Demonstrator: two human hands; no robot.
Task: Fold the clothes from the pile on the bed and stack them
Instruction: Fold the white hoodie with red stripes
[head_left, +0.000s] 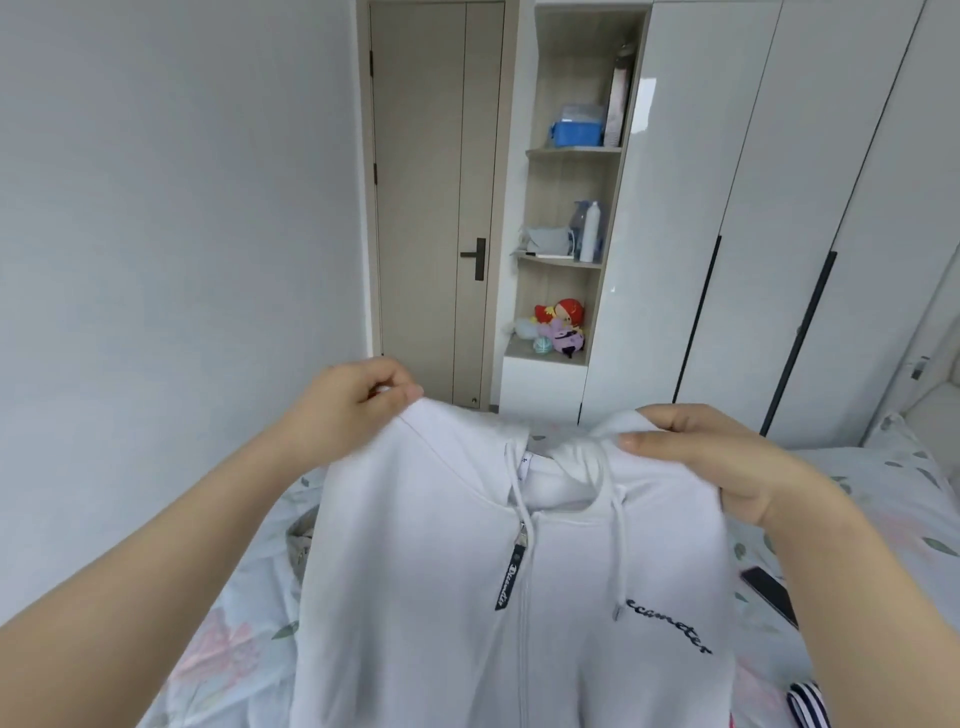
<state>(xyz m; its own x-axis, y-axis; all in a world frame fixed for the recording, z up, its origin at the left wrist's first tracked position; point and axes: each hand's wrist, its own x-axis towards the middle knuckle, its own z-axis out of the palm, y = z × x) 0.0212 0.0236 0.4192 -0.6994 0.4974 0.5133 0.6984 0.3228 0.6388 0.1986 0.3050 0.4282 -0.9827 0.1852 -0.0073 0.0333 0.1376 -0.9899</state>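
Observation:
A white zip-up hoodie (441, 571) hangs upright in front of me, its front facing me, with dark script on the chest and a dark zipper tag. My left hand (353, 402) pinches its left shoulder. My right hand (701, 457) grips its right shoulder beside the hood, thumb lying across the fabric. Both drawstrings dangle down the front. The hoodie's lower part runs out of view at the bottom. Behind it lies the bed (852, 519) with a pale floral sheet.
A dark phone (769, 592) lies on the bed at the right. A striped garment (808, 704) peeks in at the bottom right, a grey garment (301, 540) at the hoodie's left edge. Beyond stand a closed door (431, 208), open shelves (566, 208) and a white wardrobe (779, 208).

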